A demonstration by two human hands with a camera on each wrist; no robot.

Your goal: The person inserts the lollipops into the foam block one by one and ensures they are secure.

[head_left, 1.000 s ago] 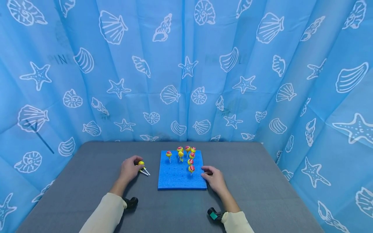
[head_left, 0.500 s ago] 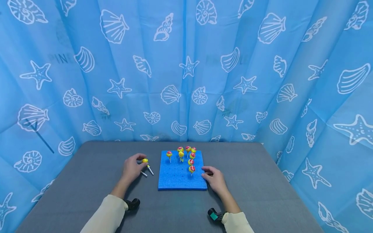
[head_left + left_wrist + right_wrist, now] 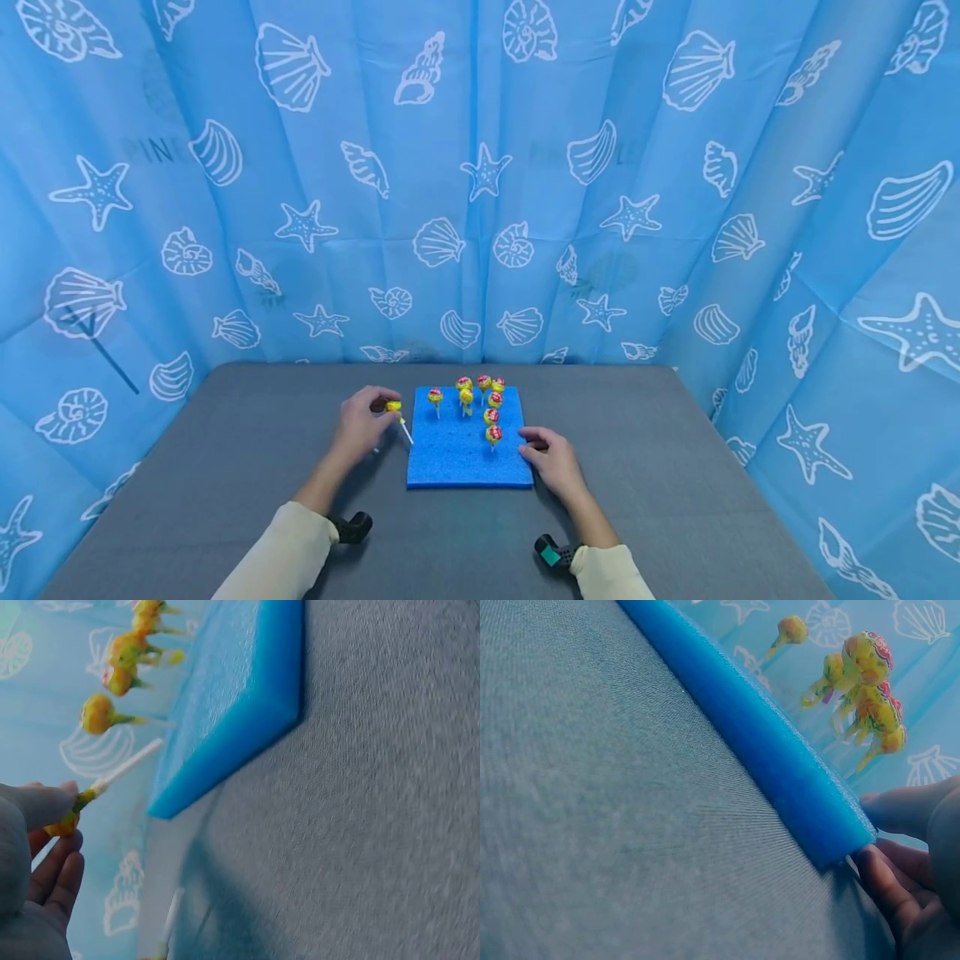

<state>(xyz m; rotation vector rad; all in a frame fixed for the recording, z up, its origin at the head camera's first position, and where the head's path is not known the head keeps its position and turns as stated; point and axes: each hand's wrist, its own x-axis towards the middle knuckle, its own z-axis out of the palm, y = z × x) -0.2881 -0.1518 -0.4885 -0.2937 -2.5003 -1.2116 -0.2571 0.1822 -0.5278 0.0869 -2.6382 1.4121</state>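
Observation:
My left hand (image 3: 362,425) pinches a yellow-wrapped lollipop (image 3: 84,799) by its head, between thumb and fingers. Its white stick slants down toward the left edge of a blue foam board (image 3: 450,467). Whether the stick tip touches the board I cannot tell. Below that hand, a second lollipop's stick (image 3: 173,915) lies on the table, its head mostly hidden. Several red-and-yellow lollipops, among them a front one (image 3: 492,434), stand upright in the board's back and right parts. At the board's right edge my right hand (image 3: 553,461) holds the foam between thumb and fingers.
A grey cloth-covered table (image 3: 645,500) bears the board. Behind it and at the sides hangs a blue curtain (image 3: 480,317) with white shell prints. Black wrist devices, one on the left wrist (image 3: 352,527) and one on the right (image 3: 553,552), stick out over the table.
My left hand has lifted one lollipop off the table and carried it right, up to the board's left edge. The other loose lollipop stayed behind. My right hand has kept its place.

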